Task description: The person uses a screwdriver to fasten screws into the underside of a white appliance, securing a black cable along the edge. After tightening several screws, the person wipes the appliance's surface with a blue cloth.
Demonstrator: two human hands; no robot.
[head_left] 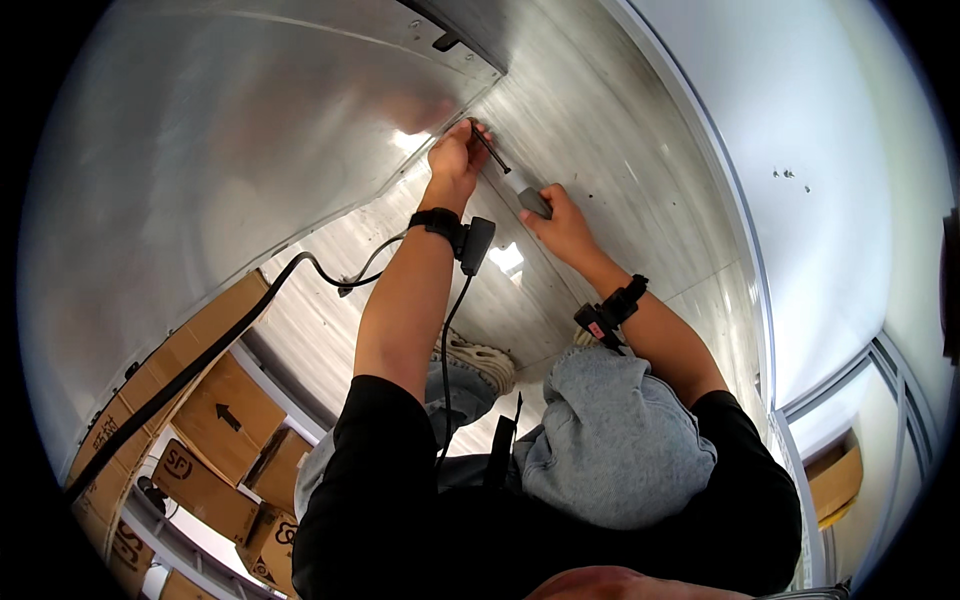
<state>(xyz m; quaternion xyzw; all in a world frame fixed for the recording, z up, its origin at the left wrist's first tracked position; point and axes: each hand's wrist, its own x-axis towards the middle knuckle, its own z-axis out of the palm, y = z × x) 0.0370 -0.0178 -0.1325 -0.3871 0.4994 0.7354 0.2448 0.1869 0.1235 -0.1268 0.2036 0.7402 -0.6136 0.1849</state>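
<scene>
At the lower corner of the grey metal panel (300, 110), my left hand (455, 160) is closed around the upper part of a slim black rod (491, 150). The rod slants down to the right and widens at its lower end. My right hand (568, 228) grips a screwdriver-like tool by its grey handle (535, 203). The tool's pale front part points up at the rod's wide end; whether they touch I cannot tell. My left fingers partly hide the rod's far end.
Black cable (190, 370) runs from the lower left toward my left wrist. Cardboard boxes (228, 415) are stacked at lower left. On the right rises a white panel (800, 130) with a metal edge. My knee (620, 440) and shoe (480, 362) are close below my hands, over the grey plank-like floor (620, 130).
</scene>
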